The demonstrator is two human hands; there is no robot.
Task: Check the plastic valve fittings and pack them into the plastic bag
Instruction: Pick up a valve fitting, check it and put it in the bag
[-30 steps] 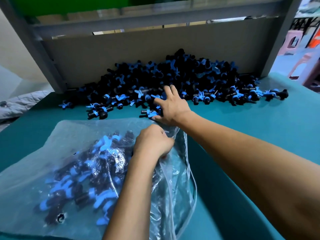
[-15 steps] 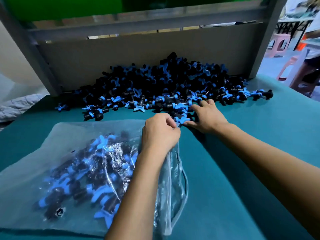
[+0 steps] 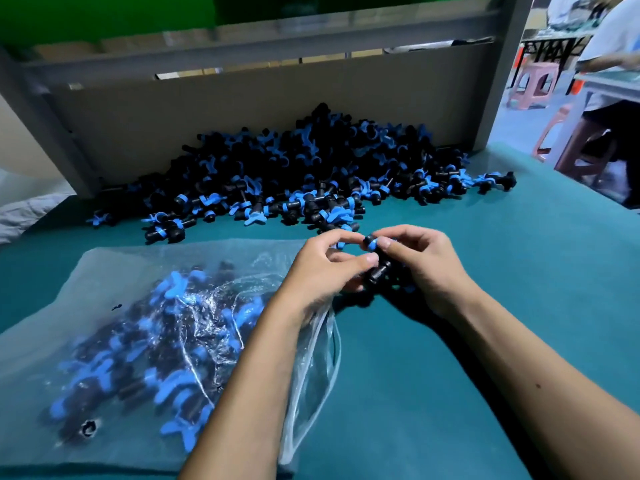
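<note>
Valve fitting (image 3: 375, 263), black with blue ring: pinched between right hand (image 3: 420, 268) and left hand (image 3: 323, 271), lifted clear of the table, apparently for checking. Plastic bag (image 3: 138, 341): part-filled, mouth directly beneath the left hand, ready for loading. Unchecked pile (image 3: 311, 174): just beyond both hands.

A teal cloth-covered table (image 3: 467, 341) filled the foreground. Along its far edge stood a brown cardboard panel (image 3: 242, 112), set inside a grey metal frame (image 3: 502, 71) with a green surface (image 3: 104, 15) above the frame's top bar. At far left lay a pale grey quilted cloth (image 3: 24, 216). Beyond the right-hand post stood a pink plastic stool (image 3: 531, 84) and a reddish stool (image 3: 571, 143), near another person in a white top (image 3: 613, 39) seated at a second table (image 3: 609, 81)
</note>
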